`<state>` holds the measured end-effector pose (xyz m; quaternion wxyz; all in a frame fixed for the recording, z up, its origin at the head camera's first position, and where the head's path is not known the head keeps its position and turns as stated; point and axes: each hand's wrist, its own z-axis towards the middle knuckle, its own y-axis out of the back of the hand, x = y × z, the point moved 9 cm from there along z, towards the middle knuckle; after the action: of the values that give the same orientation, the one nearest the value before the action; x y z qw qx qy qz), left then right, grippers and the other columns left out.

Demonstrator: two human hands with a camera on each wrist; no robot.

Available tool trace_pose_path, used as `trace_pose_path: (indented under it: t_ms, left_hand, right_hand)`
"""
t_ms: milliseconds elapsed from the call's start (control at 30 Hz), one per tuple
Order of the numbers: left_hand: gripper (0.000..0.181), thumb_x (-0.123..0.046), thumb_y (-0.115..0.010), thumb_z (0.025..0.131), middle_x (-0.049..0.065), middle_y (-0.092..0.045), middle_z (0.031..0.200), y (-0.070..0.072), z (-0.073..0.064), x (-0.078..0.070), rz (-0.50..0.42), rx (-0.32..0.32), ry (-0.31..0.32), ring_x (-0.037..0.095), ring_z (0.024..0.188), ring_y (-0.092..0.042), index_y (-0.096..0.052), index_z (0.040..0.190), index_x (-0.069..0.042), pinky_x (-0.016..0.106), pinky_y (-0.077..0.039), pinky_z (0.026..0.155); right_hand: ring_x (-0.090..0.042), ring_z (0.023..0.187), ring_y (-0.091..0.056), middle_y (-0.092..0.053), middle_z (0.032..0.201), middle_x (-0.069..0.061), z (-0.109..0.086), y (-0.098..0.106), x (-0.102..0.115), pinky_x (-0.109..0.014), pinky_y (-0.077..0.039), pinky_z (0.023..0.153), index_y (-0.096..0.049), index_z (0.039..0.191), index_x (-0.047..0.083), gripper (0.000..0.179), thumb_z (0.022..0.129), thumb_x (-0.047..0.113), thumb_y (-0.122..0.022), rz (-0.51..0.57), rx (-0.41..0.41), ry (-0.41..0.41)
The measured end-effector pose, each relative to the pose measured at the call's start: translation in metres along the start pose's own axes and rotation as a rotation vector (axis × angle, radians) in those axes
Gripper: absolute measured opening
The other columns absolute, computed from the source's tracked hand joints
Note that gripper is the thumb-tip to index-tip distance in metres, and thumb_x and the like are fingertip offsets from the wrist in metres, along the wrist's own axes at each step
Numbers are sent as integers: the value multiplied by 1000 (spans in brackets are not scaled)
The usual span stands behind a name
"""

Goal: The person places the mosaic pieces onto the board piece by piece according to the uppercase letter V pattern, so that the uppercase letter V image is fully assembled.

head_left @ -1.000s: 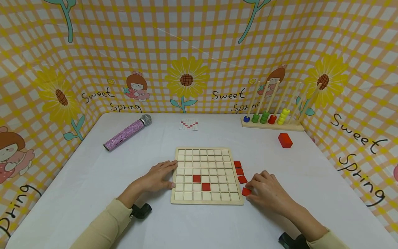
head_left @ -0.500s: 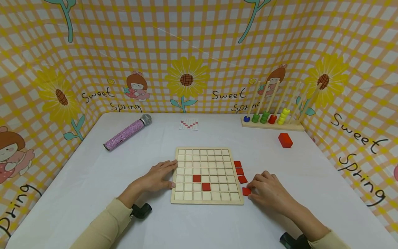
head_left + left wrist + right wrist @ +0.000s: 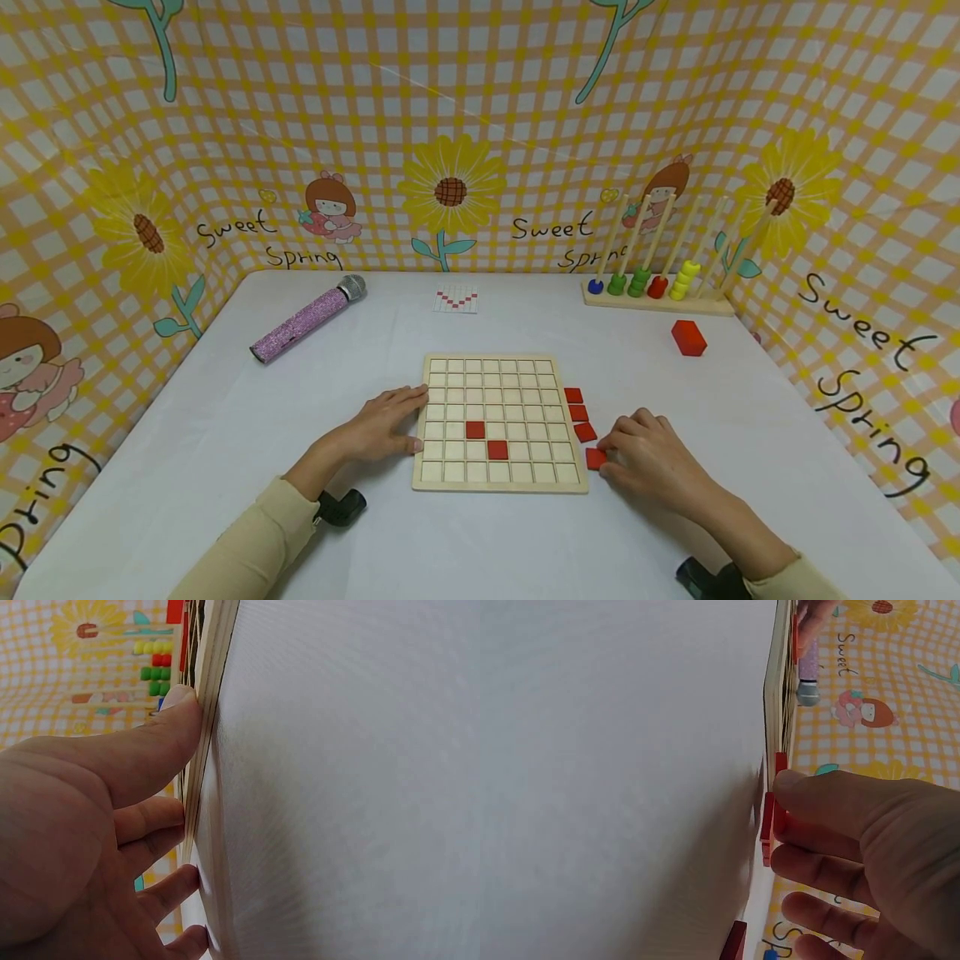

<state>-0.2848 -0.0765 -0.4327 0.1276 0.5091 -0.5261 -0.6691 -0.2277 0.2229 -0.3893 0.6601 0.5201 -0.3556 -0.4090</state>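
A wooden grid board (image 3: 528, 409) lies flat on the white table, with one red square tile (image 3: 475, 430) and another red tile (image 3: 497, 450) in its cells. My left hand (image 3: 382, 427) touches the board's left edge with thumb and fingertips; in the left wrist view the thumb (image 3: 161, 739) presses that edge and the fingers are spread. Just right of the board, my right hand (image 3: 652, 462) pinches a red tile (image 3: 595, 459) between thumb and finger. The right wrist view shows this tile (image 3: 780, 762) edge-on at the thumb tip, partly hidden.
Three loose red tiles (image 3: 577, 413) line the board's right side. Behind lie a small card (image 3: 455, 299) with a red V pattern and a pink glittery microphone (image 3: 303, 323). A bead-peg frame (image 3: 660, 303) and a red block (image 3: 688, 337) are at the back right.
My right hand has shifted very slightly right and away from me, and the pinched red tile has moved and turned a little with it. The left hand and board have stayed put.
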Motion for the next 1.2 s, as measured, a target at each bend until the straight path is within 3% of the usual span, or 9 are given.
trace_pose_path:
  t_ms: [400, 900, 1200]
  left_hand:
    - [74, -28, -68, 86, 9, -26, 156, -1, 1, 1, 1, 1, 9, 39, 143, -21, -32, 147, -4, 60, -19, 112]
    - [74, -28, -67, 86, 10, -26, 156, -1, 0, 1, -14, 3, 12, 39, 143, -20, -32, 147, -5, 60, -18, 113]
    - [74, -28, -68, 86, 9, -26, 157, -1, 0, 1, -22, -1, 20, 39, 144, -19, -32, 146, -5, 60, -17, 113]
  right_hand:
    - [-16, 88, -48, -63, 84, 3, 14, 10, 17, -34, -40, 74, -75, 88, 14, 26, 67, 27, -84, 45, -66, 66]
    - [-15, 85, -45, -61, 83, 3, 45, 6, 58, -31, -37, 72, -74, 87, 13, 26, 69, 28, -83, 80, -140, 181]
    - [-15, 88, -46, -63, 86, 4, 57, 1, 70, -31, -38, 76, -74, 87, 14, 24, 70, 30, -82, 101, -150, 210]
